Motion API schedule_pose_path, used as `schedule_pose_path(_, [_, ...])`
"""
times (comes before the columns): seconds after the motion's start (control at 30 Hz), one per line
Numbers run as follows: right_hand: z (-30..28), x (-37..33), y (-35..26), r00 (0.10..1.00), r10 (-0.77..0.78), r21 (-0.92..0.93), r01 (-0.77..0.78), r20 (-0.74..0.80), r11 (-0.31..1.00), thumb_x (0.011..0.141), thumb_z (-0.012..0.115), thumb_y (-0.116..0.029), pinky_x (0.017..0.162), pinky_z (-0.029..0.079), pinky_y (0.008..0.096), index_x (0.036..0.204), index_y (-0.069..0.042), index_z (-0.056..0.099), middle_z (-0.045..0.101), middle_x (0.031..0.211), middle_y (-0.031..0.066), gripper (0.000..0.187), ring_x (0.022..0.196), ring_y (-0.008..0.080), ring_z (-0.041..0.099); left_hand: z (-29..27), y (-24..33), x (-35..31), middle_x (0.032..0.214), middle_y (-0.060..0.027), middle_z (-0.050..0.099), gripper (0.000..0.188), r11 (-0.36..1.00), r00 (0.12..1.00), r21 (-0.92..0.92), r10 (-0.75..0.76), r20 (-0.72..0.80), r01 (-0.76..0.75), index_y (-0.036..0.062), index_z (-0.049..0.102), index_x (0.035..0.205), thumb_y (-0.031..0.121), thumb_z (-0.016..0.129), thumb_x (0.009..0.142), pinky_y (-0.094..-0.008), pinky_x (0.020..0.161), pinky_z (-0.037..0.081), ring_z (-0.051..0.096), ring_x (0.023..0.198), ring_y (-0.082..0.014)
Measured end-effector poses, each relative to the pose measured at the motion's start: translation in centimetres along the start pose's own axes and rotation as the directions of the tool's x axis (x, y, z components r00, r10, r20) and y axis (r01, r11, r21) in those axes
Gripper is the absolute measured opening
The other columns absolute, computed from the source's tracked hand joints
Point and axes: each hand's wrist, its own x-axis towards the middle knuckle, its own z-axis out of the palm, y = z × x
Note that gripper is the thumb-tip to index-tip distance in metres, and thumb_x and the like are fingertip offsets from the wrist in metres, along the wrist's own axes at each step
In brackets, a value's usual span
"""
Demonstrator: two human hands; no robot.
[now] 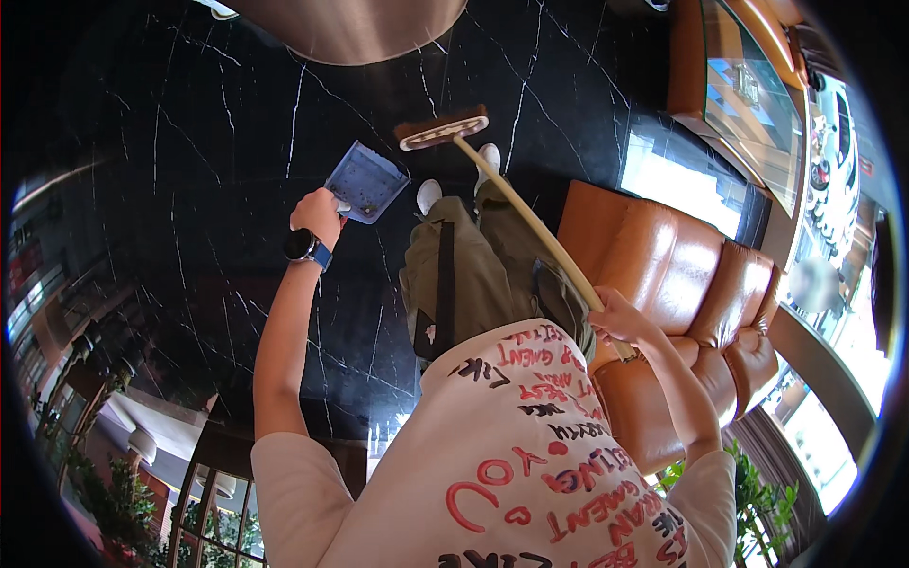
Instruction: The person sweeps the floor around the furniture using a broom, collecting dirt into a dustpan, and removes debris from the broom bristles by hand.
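Observation:
My left hand (320, 214) is closed round the short handle of a blue dustpan (367, 183), with a watch on that wrist. Some dark debris specks show in the pan, which is to the left of my shoes. In my right hand (617, 316) is the wooden stick of a broom (530, 220), gripped near its upper end. The stick slants away to the far left, down to the brown-bristled broom head (442, 128). That head is just beyond my white shoes, to the right of the dustpan and apart from it.
A brown leather sofa (653, 246) stands close on my right, by a glass-topped case (753, 90) and large windows. A rounded metallic object (360, 24) is at the far edge. Dark floor (208, 123) with white veins lies around me. Plants (762, 502) stand behind.

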Motion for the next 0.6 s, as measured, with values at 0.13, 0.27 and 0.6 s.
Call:
schedule_pose_path(0.13, [0.5, 0.5, 1.2, 0.995, 0.005, 0.015, -0.003, -0.098, 1.000, 0.070, 0.048, -0.003, 0.035, 0.035, 0.0231, 0.087, 0.000, 0.040, 0.041, 0.053, 0.0021, 0.019, 0.041, 0.0098, 0.042, 2.2, -1.6, 0.9, 0.070, -0.0123, 0.057, 0.009, 0.989, 0.997, 0.124, 0.081, -0.016, -0.078, 0.0056, 0.057, 0.068, 0.011, 0.050, 0.068, -0.0390, 0.061, 0.044, 0.055, 0.070, -0.0307])
schedule_pose_path(0.27, [0.9, 0.9, 1.9, 0.994, 0.026, 0.012, -0.025, -0.107, 1.000, 0.070, 0.048, -0.003, 0.034, 0.035, 0.0234, 0.084, 0.002, 0.040, 0.041, 0.053, 0.0032, 0.017, 0.040, 0.0107, 0.043, 4.2, -2.9, 0.9, 0.068, -0.0149, 0.056, 0.007, 0.975, 0.989, 0.165, 0.141, 0.044, -0.146, 0.0045, 0.057, 0.067, 0.009, 0.052, 0.067, -0.0398, 0.060, 0.045, 0.055, 0.068, -0.0313])
schedule_pose_path(0.6, [2.4, 2.9, 2.7, 0.994, 0.106, -0.136, -0.109, -0.030, 0.985, 0.071, 0.046, -0.002, 0.035, 0.038, 0.0257, 0.079, 0.005, 0.040, 0.044, 0.053, 0.0065, 0.013, 0.040, 0.0133, 0.046, 3.6, -2.2, 2.0, 0.075, -0.0149, 0.057, 0.008, 0.979, 0.993, 0.183, 0.071, 0.093, -0.088, 0.0051, 0.057, 0.073, 0.011, 0.055, 0.068, -0.0382, 0.063, 0.045, 0.056, 0.074, -0.0305])
